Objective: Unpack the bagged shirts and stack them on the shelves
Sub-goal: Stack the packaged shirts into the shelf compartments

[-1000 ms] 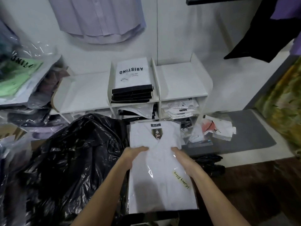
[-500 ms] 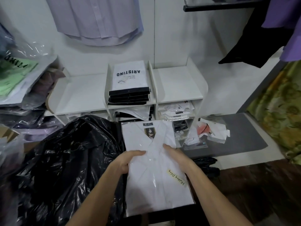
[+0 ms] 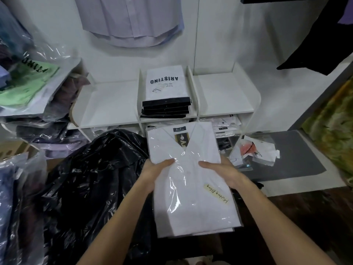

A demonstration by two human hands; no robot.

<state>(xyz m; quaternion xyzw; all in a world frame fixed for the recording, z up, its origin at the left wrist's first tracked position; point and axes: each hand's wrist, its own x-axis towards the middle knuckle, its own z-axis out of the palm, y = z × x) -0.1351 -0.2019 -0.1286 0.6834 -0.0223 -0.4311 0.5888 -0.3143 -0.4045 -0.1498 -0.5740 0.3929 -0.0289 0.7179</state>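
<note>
Bagged shirts (image 3: 193, 180), a small stack of white folded ones in clear plastic sleeves, sit in my hands in front of the shelves (image 3: 225, 96), held above the black plastic bag (image 3: 91, 178) & roughly level w/ the lower shelf row.

Head view, the only one: my left hand (image 3: 154, 172) grips the stack's left edge, thumb on top, fingers hidden underneath. My right hand (image 3: 221, 170) does the same on the right edge, thumb lying across the top sleeve. Both grip about mid-length, nearer the collar end. At least two layers show at the near bottom edge; exact count I can't tell.

Handling, my guess: light, not fragile. The folded shirts look fairly flat & stiff, prob w/ card inserts, but the glossy sleeves will slide on each other, so the top one could skate off if I tilt. Best hold is as now: both long edges, thumbs pressing down, fingers supporting below, keep it level. Grabbing loose film alone would just stretch or slip.

Shelves: top middle bay holds a stack of dark shirts (image 3: 165, 108) w/ an ARISTINO pack on top; the top left & right bays show bare board. Lower bays hold more packed shirts. Loose packaging (image 3: 259, 150) lies on the grey mat at right.
</note>
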